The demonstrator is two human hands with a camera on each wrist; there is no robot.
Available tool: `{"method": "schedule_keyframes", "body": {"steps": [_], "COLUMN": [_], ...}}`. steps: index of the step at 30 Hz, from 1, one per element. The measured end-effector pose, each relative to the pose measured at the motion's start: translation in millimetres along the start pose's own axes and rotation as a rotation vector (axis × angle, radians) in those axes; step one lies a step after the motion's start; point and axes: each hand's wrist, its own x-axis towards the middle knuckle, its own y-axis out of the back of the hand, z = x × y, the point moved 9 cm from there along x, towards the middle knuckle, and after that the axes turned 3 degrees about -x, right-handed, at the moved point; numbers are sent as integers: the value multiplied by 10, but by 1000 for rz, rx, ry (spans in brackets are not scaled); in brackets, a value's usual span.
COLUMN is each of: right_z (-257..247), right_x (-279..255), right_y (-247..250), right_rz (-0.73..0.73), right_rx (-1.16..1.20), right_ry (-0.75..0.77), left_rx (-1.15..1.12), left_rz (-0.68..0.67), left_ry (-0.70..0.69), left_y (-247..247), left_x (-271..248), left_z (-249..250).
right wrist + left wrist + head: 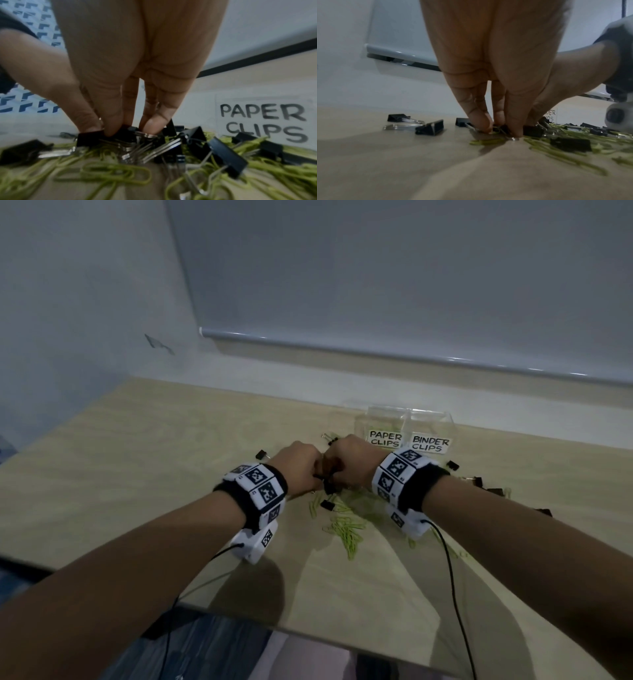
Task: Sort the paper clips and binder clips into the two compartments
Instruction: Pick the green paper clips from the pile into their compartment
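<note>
Both hands meet over a mixed pile on the table. My left hand points down and pinches a small black binder clip between thumb and fingers. My right hand curls its thumb and fingers round a bunch of black binder clips with silver handles. Green paper clips lie spread under and in front of the hands. The clear two-compartment box stands behind the right hand, labelled PAPER CLIPS on the left and BINDER CLIPS on the right. Some green clips show in the left compartment.
Loose binder clips lie left of the hands and to the right of the right wrist. The table's near edge runs below my forearms. A wall with a roller blind rises behind the table.
</note>
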Motion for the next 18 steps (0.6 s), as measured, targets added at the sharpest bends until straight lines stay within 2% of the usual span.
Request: {"method": "schedule_keyframes", "body": {"steps": [4, 7, 9, 11, 14, 16, 18], "right_z": [124, 268, 383, 456, 423, 357, 267], "right_x": [-18, -38, -18, 42, 147, 152, 96], "right_y": [49, 197, 375, 502, 533, 477, 388], "right_rz": [17, 98, 198, 240, 182, 134, 97], "right_rx": [122, 355, 436, 414, 209, 62, 50], "right_ry": [-31, -83, -121, -151, -129, -89, -41], "left_rx": [-12, -223, -341, -314, -100, -37, -80], "left_rz": [6, 46, 132, 195, 158, 132, 83], "left_ry": [-13, 12, 56, 97, 118, 70, -26], "left_y": [9, 96, 260, 417, 482, 446, 324], "left_x": [-3, -8, 7, 27, 58, 34, -15], "left_z": [43, -71, -222, -389, -487, -362, -110]}}
